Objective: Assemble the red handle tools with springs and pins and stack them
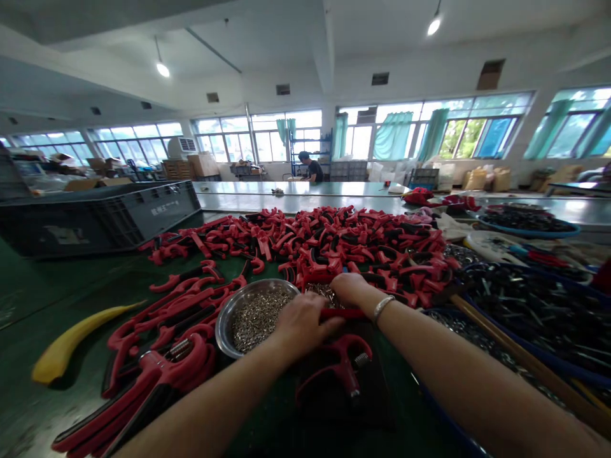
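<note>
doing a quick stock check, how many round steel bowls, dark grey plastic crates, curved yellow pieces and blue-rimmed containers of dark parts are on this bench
round steel bowl of small metal parts: 1
dark grey plastic crate: 1
curved yellow piece: 1
blue-rimmed containers of dark parts: 2
total: 5

Wide windows line the far walls, and teal curtains are hung beside them. Round lamps are fixed to the white ceiling. A long green-topped workbench is set across the room, and a blue metal shelf rack is placed against the far wall, with cardboard boxes stacked nearby.
</note>
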Demonstrator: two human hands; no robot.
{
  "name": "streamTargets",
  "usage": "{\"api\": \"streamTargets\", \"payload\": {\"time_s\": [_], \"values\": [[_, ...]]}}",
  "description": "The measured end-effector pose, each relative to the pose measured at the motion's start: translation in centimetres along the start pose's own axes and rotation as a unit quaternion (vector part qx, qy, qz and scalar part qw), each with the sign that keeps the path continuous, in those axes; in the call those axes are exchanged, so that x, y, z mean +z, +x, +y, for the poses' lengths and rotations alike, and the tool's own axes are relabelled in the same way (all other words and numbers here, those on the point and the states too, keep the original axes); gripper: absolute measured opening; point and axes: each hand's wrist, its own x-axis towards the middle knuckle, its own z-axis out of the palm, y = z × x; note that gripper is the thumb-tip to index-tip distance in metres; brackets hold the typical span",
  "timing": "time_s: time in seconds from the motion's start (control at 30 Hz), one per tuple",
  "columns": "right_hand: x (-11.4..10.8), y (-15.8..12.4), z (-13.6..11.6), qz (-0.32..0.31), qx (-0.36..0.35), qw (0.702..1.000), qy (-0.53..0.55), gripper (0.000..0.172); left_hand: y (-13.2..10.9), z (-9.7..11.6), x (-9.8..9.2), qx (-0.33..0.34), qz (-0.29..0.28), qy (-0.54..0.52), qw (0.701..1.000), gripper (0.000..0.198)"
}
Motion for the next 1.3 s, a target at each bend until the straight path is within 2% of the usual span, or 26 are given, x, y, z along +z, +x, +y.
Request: {"api": "streamTargets", "payload": {"time_s": [0.1,0.2,0.27,0.37,0.5,0.63,0.77,0.83,0.97,1.07,1.17,1.3], "values": [[0.5,-0.2,1.1,0.024,0.007,1.000,0.013,0.025,3.9,-1.6,-0.6,-0.038,-0.037,0.041,0.998,0.032],[1.0,-0.8,2.2,0.057,0.012,0.998,0.037,0.022,6.9,-2.2,-0.2,-0.031,-0.099,0.048,0.993,0.026],[1.3,-1.1,2.5,0.075,0.008,0.995,0.063,0.021,7.9,-2.2,0.3,-0.023,-0.122,0.047,0.991,0.026],[1.6,-1.4,2.6,0.096,0.006,0.989,0.108,0.020,8.3,-2.2,0.9,-0.015,-0.126,0.035,0.991,0.026],[1.6,-1.5,2.3,0.121,0.018,0.977,0.173,0.019,8.0,-2.8,1.4,-0.020,-0.100,-0.001,0.995,0.026],[1.2,-2.5,2.4,0.149,0.023,0.954,0.257,0.016,8.0,-3.6,1.3,-0.016,-0.050,-0.062,0.997,0.022],[1.2,-5.6,2.4,0.171,0.031,0.913,0.368,0.009,6.8,-3.6,0.6,0.002,0.001,-0.129,0.992,0.020],[1.6,-7.7,2.2,0.174,0.043,0.888,0.423,0.014,5.4,-2.9,0.2,0.025,0.010,-0.161,0.987,0.023],[2.9,-11.7,1.6,0.152,0.090,0.841,0.512,0.021,1.6,-0.8,-0.3,0.095,-0.034,-0.209,0.973,0.018],[3.3,-13.9,1.0,0.123,0.112,0.813,0.558,0.027,-0.7,0.5,-0.3,0.131,-0.075,-0.185,0.971,0.017],[3.4,-15.4,0.6,0.121,0.129,0.799,0.574,0.031,-1.4,1.2,-0.3,0.118,-0.082,-0.118,0.983,0.020],[3.5,-16.8,0.4,0.156,0.146,0.793,0.570,0.032,-0.7,1.4,-0.3,0.106,-0.080,-0.076,0.988,0.019]]}}
